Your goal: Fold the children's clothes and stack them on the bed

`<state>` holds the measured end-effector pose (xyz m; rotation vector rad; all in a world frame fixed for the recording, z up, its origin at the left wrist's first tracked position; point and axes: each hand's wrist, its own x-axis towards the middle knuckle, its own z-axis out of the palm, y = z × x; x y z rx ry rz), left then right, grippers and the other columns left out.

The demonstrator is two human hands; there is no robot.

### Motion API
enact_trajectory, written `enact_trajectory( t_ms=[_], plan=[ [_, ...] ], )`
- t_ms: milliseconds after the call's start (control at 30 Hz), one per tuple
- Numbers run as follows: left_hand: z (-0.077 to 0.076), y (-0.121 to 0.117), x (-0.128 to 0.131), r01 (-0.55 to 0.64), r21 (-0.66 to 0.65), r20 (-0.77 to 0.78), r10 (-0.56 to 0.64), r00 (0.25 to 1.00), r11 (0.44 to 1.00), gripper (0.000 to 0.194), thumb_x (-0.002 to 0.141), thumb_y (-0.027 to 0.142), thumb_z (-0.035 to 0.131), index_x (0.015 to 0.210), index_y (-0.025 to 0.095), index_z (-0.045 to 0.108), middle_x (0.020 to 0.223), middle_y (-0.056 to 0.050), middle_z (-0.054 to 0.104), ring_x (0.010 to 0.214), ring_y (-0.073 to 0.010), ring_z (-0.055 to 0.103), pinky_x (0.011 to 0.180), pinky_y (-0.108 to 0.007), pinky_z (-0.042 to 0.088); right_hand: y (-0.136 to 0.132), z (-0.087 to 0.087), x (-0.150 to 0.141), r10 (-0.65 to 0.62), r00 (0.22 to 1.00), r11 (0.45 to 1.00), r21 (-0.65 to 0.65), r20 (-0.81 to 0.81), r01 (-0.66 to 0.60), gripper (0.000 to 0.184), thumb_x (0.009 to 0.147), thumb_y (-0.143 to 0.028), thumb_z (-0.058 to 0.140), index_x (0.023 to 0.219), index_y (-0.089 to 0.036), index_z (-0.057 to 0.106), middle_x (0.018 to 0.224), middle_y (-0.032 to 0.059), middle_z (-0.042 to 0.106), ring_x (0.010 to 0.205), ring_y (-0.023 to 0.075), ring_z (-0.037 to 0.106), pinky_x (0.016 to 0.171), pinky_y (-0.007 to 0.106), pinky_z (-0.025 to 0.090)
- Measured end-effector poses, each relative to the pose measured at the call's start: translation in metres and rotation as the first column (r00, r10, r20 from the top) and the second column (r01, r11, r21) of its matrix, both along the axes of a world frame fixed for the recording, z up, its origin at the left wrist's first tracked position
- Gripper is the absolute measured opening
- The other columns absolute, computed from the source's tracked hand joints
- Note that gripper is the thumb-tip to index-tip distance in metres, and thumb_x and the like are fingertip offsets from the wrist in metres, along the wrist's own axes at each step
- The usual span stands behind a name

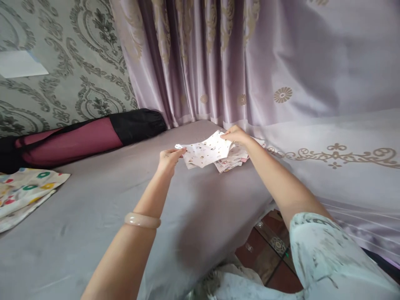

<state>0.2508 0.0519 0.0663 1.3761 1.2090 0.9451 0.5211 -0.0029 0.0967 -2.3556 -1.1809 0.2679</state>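
A small white cloth [206,152] with tiny scattered prints is held up between my two hands. My left hand [170,159] pinches its left corner, and a jade-like bangle [142,220] circles that wrist. Over at the upper right corner, my right hand [238,136] grips the same cloth between thumb and fingers. Just behind and below it lies a stack of similar printed cloths [230,163] on the grey bed sheet [125,191]. The cloth and my right hand partly hide this stack.
A rolled pink and black bag [73,141] lies along the patterned wall at the left. Nearer on that side is a colourful printed cloth [25,191]. Lilac curtains [193,62] hang behind the bed. Tiled floor [265,254] shows past the bed's right edge.
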Motion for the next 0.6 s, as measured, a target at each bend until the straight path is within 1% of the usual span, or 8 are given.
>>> enact_trajectory(
  t_ms=[133, 233, 333, 400, 467, 600],
  plan=[
    [-0.005, -0.004, 0.044, 0.061, -0.020, 0.078, -0.059, 0.995, 0.998, 0.025, 0.064, 0.028, 0.076, 0.051, 0.015, 0.059, 0.049, 0.003, 0.050, 0.046, -0.0062, 0.033, 0.050, -0.024, 0.025, -0.018, 0.010, 0.039, -0.071, 0.995, 0.997, -0.018, 0.072, 0.072, 0.020, 0.073, -0.036, 0.072, 0.077, -0.017, 0.071, 0.076, 0.0037, 0.070, 0.075, 0.0187, 0.065, 0.067, 0.027, 0.049],
    [-0.014, -0.007, 0.075, 0.102, -0.025, 0.143, -0.098, 0.985, 0.994, 0.026, 0.063, 0.030, 0.077, 0.051, 0.015, 0.060, 0.051, 0.002, 0.052, 0.049, -0.0074, 0.038, 0.053, -0.024, 0.028, -0.029, 0.018, 0.058, -0.116, 0.982, 0.991, -0.044, 0.150, 0.124, 0.018, 0.075, -0.036, 0.071, 0.076, -0.018, 0.071, 0.079, 0.0049, 0.071, 0.082, 0.0211, 0.066, 0.071, 0.029, 0.050],
    [-0.021, -0.013, 0.103, 0.133, -0.039, 0.195, -0.123, 0.973, 0.990, 0.028, 0.061, 0.033, 0.078, 0.051, 0.016, 0.059, 0.051, 0.002, 0.052, 0.052, -0.0084, 0.041, 0.055, -0.024, 0.031, -0.034, 0.023, 0.074, -0.161, 0.962, 0.977, -0.105, 0.220, 0.188, 0.019, 0.078, -0.037, 0.069, 0.079, -0.018, 0.072, 0.087, 0.0075, 0.072, 0.091, 0.0245, 0.066, 0.080, 0.034, 0.050],
    [-0.025, -0.017, 0.118, 0.146, -0.056, 0.223, -0.130, 0.966, 0.988, 0.028, 0.061, 0.032, 0.078, 0.050, 0.016, 0.059, 0.051, 0.002, 0.053, 0.052, -0.0083, 0.041, 0.056, -0.025, 0.032, -0.034, 0.022, 0.084, -0.195, 0.944, 0.961, -0.141, 0.266, 0.239, 0.021, 0.079, -0.038, 0.069, 0.085, -0.019, 0.073, 0.096, 0.0094, 0.072, 0.099, 0.0269, 0.065, 0.087, 0.038, 0.047],
    [-0.028, -0.021, 0.131, 0.158, -0.072, 0.246, -0.136, 0.960, 0.985, 0.027, 0.061, 0.031, 0.078, 0.050, 0.015, 0.059, 0.051, 0.001, 0.054, 0.052, -0.0085, 0.043, 0.057, -0.024, 0.033, -0.033, 0.019, 0.095, -0.220, 0.923, 0.951, -0.140, 0.317, 0.274, 0.025, 0.080, -0.039, 0.068, 0.093, -0.018, 0.073, 0.105, 0.0115, 0.071, 0.108, 0.0290, 0.061, 0.093, 0.041, 0.044],
    [-0.035, -0.024, 0.150, 0.179, -0.073, 0.253, -0.156, 0.955, 0.981, 0.023, 0.063, 0.031, 0.076, 0.054, 0.015, 0.061, 0.053, 0.001, 0.055, 0.053, -0.0087, 0.045, 0.056, -0.024, 0.034, -0.032, 0.011, 0.112, -0.219, 0.895, 0.953, -0.110, 0.389, 0.281, 0.036, 0.082, -0.036, 0.067, 0.112, -0.015, 0.069, 0.119, 0.0156, 0.065, 0.119, 0.0313, 0.053, 0.099, 0.044, 0.040]
  ],
)
